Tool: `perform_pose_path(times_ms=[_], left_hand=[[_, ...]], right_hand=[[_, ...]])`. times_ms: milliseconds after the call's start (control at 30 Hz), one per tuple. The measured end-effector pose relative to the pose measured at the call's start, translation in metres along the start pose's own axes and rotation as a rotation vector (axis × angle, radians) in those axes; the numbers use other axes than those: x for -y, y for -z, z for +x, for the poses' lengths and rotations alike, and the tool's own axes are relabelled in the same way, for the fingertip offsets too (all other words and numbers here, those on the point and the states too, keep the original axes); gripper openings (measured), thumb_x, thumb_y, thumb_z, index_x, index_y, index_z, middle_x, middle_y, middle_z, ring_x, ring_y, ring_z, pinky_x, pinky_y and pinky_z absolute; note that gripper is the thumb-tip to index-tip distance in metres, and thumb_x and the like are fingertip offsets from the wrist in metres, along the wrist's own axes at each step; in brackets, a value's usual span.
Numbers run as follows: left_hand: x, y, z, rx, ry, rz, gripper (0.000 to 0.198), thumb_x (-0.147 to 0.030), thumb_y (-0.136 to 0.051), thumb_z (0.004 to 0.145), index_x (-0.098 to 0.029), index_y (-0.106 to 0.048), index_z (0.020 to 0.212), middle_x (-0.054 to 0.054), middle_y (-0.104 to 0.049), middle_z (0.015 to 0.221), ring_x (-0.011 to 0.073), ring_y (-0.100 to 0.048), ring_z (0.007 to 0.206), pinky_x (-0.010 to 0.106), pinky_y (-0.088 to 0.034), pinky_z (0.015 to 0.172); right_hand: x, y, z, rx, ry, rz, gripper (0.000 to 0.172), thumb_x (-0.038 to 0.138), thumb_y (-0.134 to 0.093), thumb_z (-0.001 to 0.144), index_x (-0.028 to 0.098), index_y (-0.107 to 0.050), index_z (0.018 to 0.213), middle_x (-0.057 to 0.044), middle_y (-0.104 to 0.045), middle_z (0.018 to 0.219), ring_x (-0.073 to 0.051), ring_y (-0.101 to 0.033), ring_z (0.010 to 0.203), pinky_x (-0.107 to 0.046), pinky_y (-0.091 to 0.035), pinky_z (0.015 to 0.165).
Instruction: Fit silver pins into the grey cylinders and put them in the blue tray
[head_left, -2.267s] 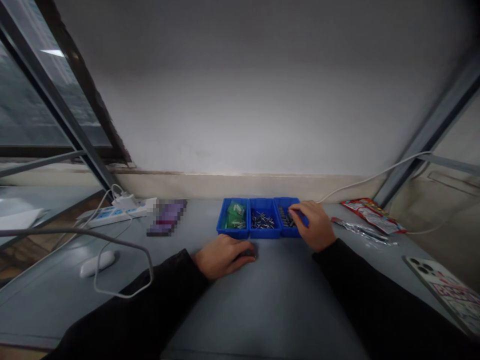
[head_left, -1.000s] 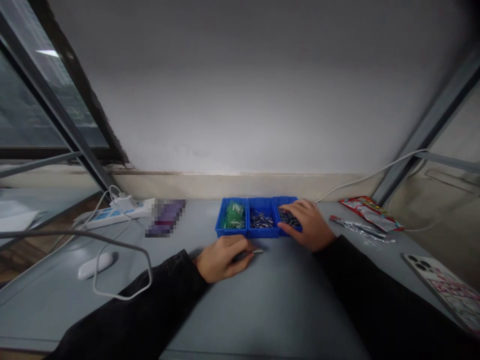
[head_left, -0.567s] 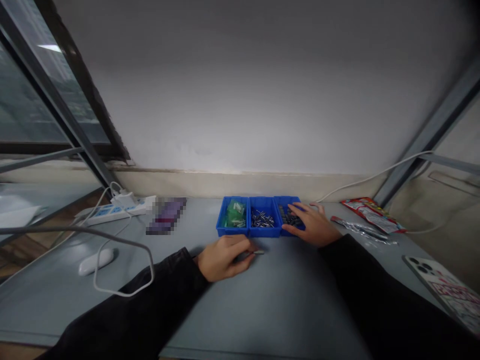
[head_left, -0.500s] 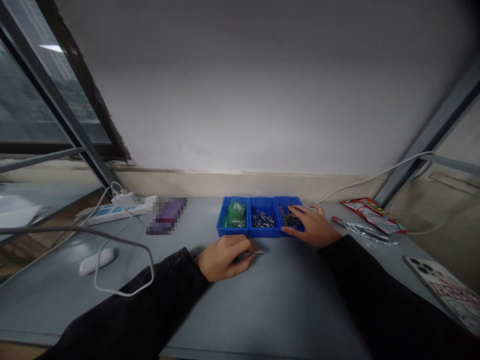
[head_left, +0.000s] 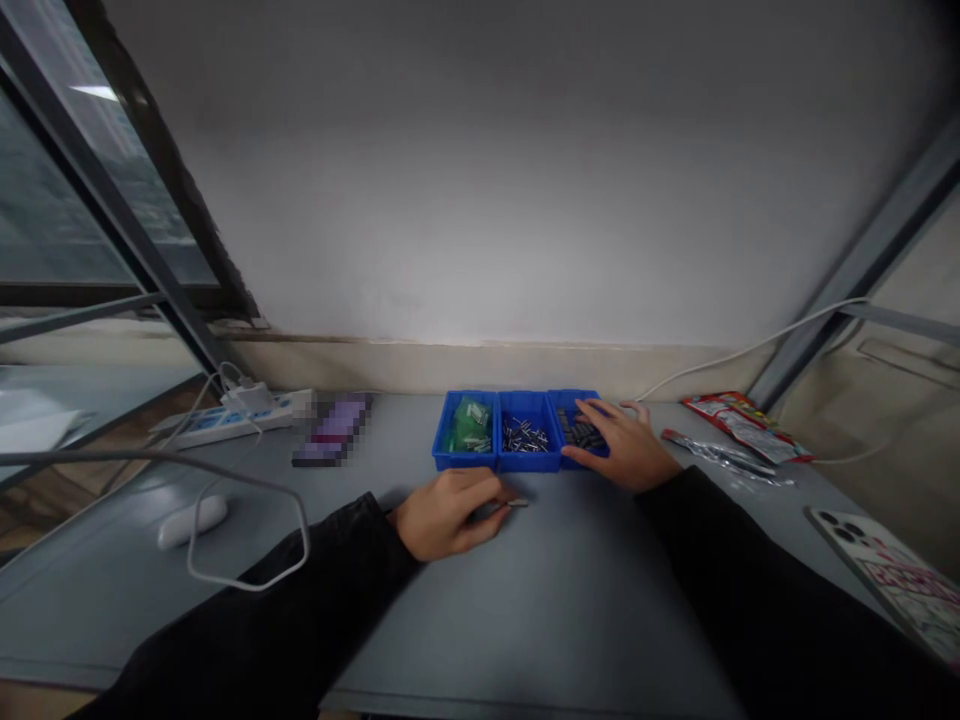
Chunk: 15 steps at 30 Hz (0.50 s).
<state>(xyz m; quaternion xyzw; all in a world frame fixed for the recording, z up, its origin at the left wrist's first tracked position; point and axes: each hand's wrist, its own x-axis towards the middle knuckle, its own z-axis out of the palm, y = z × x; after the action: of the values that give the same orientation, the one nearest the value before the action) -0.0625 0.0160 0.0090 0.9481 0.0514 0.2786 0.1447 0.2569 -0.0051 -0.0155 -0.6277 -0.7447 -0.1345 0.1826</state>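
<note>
My left hand (head_left: pixel 448 515) rests near the table's middle, shut on a small dark part with a metal tip (head_left: pixel 516 503) that sticks out past my fingers. My right hand (head_left: pixel 626 450) lies spread over the right one of three joined blue bins (head_left: pixel 517 462), its fingertips on the dark pieces (head_left: pixel 577 432) inside. The left bin holds green packets (head_left: pixel 469 425). Loose silver metal pins (head_left: pixel 523 436) fill the middle bin. Part of the right bin is hidden under my right hand.
A white power strip with a charger (head_left: pixel 229 422) and a pixelated purple object (head_left: pixel 334 430) lie left of the bins. A white corded mouse (head_left: pixel 191 522) sits at left. Red packets (head_left: pixel 746 428), crumpled foil (head_left: pixel 720 458) and a phone (head_left: pixel 892 570) lie right.
Since the earliest frame, my left hand has taken up the small metal-tipped part from the table. My right hand has drawn back slightly and its fingers have spread over the right bin.
</note>
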Motion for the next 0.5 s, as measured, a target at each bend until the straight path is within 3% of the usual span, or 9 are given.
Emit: perform_pose_path(times_ms=[133, 300, 500], left_hand=[[0.0002, 0.0, 0.0003, 0.002, -0.006, 0.007, 0.014, -0.016, -0.054, 0.097, -0.015, -0.061, 0.109, 0.009, -0.069, 0.089, 0.0172, -0.066, 0.08, 0.03, -0.055, 0.069], [0.0005, -0.0004, -0.0009, -0.002, 0.002, 0.006, 0.014, -0.016, -0.054, 0.097, -0.015, -0.061, 0.109, 0.009, -0.069, 0.09, 0.0174, -0.066, 0.082, 0.03, -0.056, 0.071], [0.0005, -0.0008, -0.0016, 0.002, 0.021, -0.007, 0.014, -0.017, -0.054, 0.097, -0.015, -0.061, 0.109, 0.009, -0.069, 0.092, 0.0171, -0.067, 0.084, 0.029, -0.057, 0.073]], right_hand=[[0.0017, -0.0003, -0.0001, 0.067, -0.035, 0.043, 0.09, 0.081, -0.043, 0.088, 0.015, -0.043, 0.149, -0.015, -0.064, 0.131, -0.033, -0.052, 0.13, -0.059, -0.023, 0.114], [0.0031, -0.0006, -0.0001, 0.019, -0.029, 0.003, 0.088, 0.079, -0.041, 0.09, 0.015, -0.043, 0.15, -0.017, -0.051, 0.146, -0.034, -0.047, 0.135, -0.059, -0.021, 0.116], [-0.0001, -0.0031, -0.001, 0.08, -0.064, -0.006, 0.091, 0.079, -0.042, 0.089, 0.016, -0.036, 0.155, -0.018, -0.055, 0.141, -0.037, -0.049, 0.133, -0.062, -0.024, 0.113]])
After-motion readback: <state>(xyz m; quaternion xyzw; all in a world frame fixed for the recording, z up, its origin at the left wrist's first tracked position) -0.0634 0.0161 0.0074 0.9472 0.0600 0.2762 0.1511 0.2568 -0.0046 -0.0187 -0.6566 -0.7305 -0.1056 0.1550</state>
